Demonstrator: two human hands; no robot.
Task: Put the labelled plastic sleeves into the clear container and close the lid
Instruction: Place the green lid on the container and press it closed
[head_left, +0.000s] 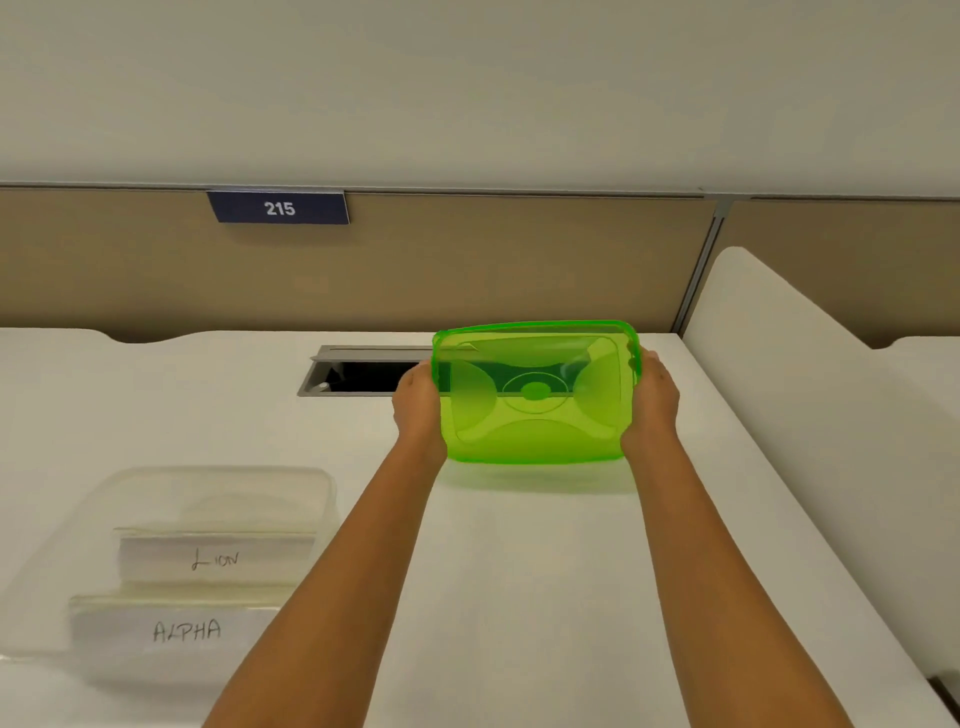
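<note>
- 2 plastic sleeves stood one behind the other at the lower left of the view: the ALPHA sleeve (187, 631) nearer the person, the LION sleeve (215, 558) behind it, each with a white card bearing its hand-written name.
- Both were thin, clear and glossy, and their top edges showed as pale lines.
- They lay within the outline of the clear container (218, 483), a rounded rectangular tub of cloudy see-through plastic. Whether both sat fully inside it could not be told.
- The container's top was uncovered.
- The green lid (535, 395) was well apart from the container, up and to its right, held above the desk (519, 571) and tilted so its face was toward the camera.
- The lid was translucent bright green, rectangular with rounded corners, and had moulded curved panels and a round centre.
- The left hand (418, 405) gripped the lid's left short edge and the right hand (652, 400) gripped its right one. The fingers of each curled behind the plastic and were mostly hidden.
- The desk was smooth, matte and white.
- A grey-framed cable slot (358, 374) lay open in it, and the lid partly covered the slot.
- Behind rose a beige partition (467, 260) with a dark blue sign (279, 209) reading 215.
- A white side divider (779, 364) with a rounded corner bounded the desk on the right.
</note>
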